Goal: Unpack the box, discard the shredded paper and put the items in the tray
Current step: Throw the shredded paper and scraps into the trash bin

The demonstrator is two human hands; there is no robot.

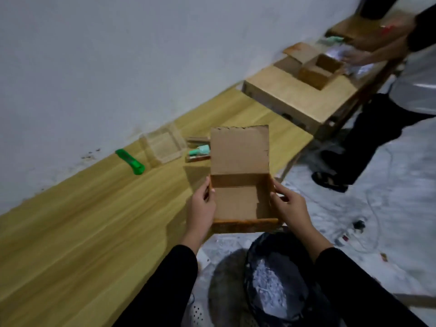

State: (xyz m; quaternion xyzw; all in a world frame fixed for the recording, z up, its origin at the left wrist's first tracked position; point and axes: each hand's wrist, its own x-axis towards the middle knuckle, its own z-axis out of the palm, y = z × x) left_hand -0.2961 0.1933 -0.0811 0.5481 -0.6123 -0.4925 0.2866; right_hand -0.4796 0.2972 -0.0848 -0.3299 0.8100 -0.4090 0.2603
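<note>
You hold the open cardboard box (240, 204) between both hands just past the near edge of the wooden table (94, 220), its lid flap standing upright at the far side and its inside bare brown cardboard. Your left hand (203, 208) clasps the box's left wall, thumb hooked over the rim and fingers pressed together along the outside. Your right hand (289, 206) grips the right wall the same way, thumb at the rim and fingers curled close behind it. Below the box, a black bin bag (278, 274) sits open with pale shredded paper (269, 286) in it. Beyond the box on the table, a clear plastic tray (162, 145) stands empty, well apart from the box. Just right of the tray lies a mint-green bottle (199, 150) among small brown items, blurred. Left of the tray lies a green utility knife (130, 161).
</note>
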